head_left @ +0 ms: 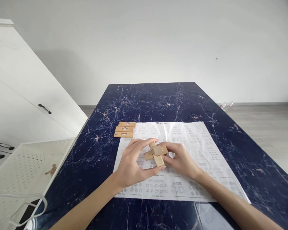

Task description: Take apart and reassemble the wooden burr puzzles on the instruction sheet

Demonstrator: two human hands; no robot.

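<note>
Between my two hands is a light wooden burr puzzle [157, 150], its blocks crossing one another. My left hand [134, 161] holds it with the thumb at the near end and fingertips at the far end. From the right side, my right hand [180, 156] pinches a block end with thumb and fingers. Under the hands lies a large creased white instruction sheet [194, 139] printed with small diagrams. Beyond my left hand, several flat wooden pieces [124, 129] with cut-out notches and numbers rest partly on the sheet's far left corner.
The dark blue marble-patterned table [144, 102] reaches toward a pale wall. At left, a perforated white surface [26, 163] bears a small wooden piece [51, 170] and a white cable [42, 198]. A shiny flat device [213, 215] lies at the near table edge.
</note>
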